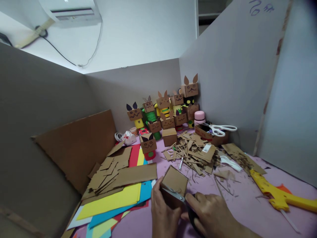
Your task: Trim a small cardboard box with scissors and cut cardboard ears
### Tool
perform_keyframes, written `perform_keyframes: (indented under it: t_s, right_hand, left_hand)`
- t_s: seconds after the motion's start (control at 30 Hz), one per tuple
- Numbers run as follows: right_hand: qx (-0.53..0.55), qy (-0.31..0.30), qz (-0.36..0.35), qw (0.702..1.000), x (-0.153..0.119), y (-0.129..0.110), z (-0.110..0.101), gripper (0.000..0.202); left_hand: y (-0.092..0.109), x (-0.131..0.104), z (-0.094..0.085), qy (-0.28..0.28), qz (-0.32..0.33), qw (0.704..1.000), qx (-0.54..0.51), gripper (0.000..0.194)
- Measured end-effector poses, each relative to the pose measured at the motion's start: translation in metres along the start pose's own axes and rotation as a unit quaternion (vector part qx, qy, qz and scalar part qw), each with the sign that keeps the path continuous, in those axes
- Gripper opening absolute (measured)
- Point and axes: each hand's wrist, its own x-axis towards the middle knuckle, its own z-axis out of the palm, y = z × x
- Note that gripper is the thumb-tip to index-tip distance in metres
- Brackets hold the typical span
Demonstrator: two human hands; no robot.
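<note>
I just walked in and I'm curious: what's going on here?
A person's left grip holds a small cardboard box, while the right grip holds black-handled scissors, a blade lying along the box's upper edge. Beyond the box are a heap of cardboard scraps and a group of animal-faced cardboard figures. A yellow glue gun lies at the right, untouched.

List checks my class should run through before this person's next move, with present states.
Left hand grips the square-topped brown cardboard box: ok.
Right hand holds the black-handled metal scissors: ok.
Left hand well away from the scissors: not ok, blades close by.
Yellow plastic glue gun apart from both hands: ok.
Glue gun cool: cannot tell.
Loose brown cardboard scraps tidied away: not ok, heaped beyond the box.
</note>
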Motion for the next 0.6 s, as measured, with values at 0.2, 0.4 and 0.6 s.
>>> perform_keyframes:
  t_s: [0.2, 0.4, 0.6]
  right_hand:
    - [-0.022, -0.020, 0.002, 1.000, 0.002, -0.003, -0.002, 0.048]
    - [-0.002, -0.026, 0.014, 1.000, 0.004, -0.004, -0.004, 0.044]
    - [0.010, -0.013, 0.005, 1.000, 0.002, -0.003, -0.003, 0.030]
  left_hand:
    - [-0.005, 0.001, -0.003, -0.023, 0.032, 0.999, 0.023, 0.068]
    - [0.003, -0.003, 0.000, -0.016, 0.014, 1.000, 0.001, 0.067]
    - [0.009, -0.003, -0.001, -0.018, -0.011, 0.999, -0.027, 0.062]
